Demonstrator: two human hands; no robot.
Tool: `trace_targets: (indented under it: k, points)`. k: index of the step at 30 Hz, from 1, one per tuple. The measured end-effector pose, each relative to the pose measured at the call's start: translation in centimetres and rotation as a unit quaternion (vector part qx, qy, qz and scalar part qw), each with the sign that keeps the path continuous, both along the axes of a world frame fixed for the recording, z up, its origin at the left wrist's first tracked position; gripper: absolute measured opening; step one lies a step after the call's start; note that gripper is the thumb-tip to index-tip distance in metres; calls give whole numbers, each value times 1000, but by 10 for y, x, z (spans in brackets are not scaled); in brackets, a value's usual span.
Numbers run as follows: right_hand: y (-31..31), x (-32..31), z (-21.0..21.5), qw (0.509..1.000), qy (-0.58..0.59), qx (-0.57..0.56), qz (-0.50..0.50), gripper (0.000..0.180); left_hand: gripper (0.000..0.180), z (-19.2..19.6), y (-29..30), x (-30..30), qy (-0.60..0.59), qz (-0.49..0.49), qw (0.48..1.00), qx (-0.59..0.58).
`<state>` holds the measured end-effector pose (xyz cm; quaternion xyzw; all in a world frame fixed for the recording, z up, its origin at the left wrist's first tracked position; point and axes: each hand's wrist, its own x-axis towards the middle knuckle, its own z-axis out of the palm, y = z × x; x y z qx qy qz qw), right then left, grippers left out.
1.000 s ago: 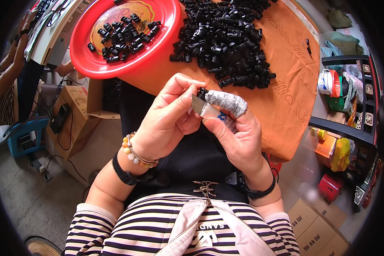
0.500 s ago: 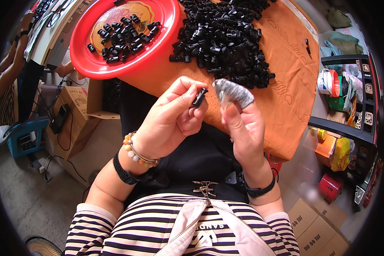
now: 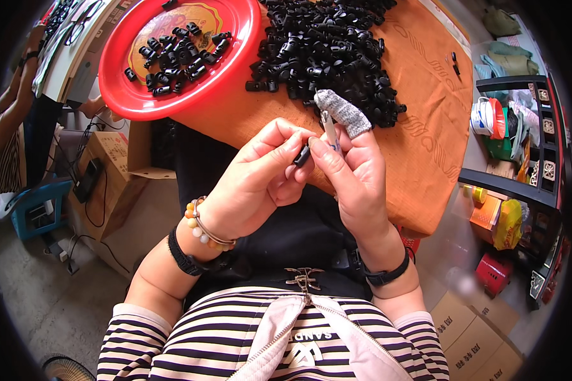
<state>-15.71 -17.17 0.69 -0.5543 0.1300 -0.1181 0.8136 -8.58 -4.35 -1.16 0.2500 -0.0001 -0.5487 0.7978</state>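
So both hands are up in front of the lap, nearly fingertip to fingertip. The left hand (image 3: 267, 165) has one small black plastic barrel part (image 3: 301, 156) pinched between thumb and fingers, just off the near edge of the counter. The right hand (image 3: 359, 171) is gripping a slim, pale, flat tool (image 3: 330, 132) that looks like a wrapped blade seen nearly edge-on. Its thumb comes right up to the top end of the part; can't tell if it's actually touching.

What would worry me: if that tool has a sharp edge, a slip sends it straight at the left fingertips, which are bare. The only protection I see is the grey knit finger cover (image 3: 346, 113) on the right index finger, and a loose one could twist and spoil the grip.

Second, the part is smooth and tiny. Pinch it a bit off-centre and it could pop out and drop toward the lap.

Also, the red round tray (image 3: 122, 103) seems to poke out past the edge of the orange cloth (image 3: 419, 171), so an elbow bump might tip its black parts (image 3: 178, 60). And the big heap of black parts (image 3: 324, 57) sits close enough that strays could mix.
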Motion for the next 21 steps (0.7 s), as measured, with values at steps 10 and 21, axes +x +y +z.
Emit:
trace_targets:
  k: [10, 21]
  points:
    - [-1, 0, 0, 998, 5, -42, -43, 43, 15, 5, 1, 1, -11, 10, 1000, 12]
    - [-2, -12, 0, 999, 33, -15, 10, 40, 20, 4, 1, 0, -72, 54, 995, 47]
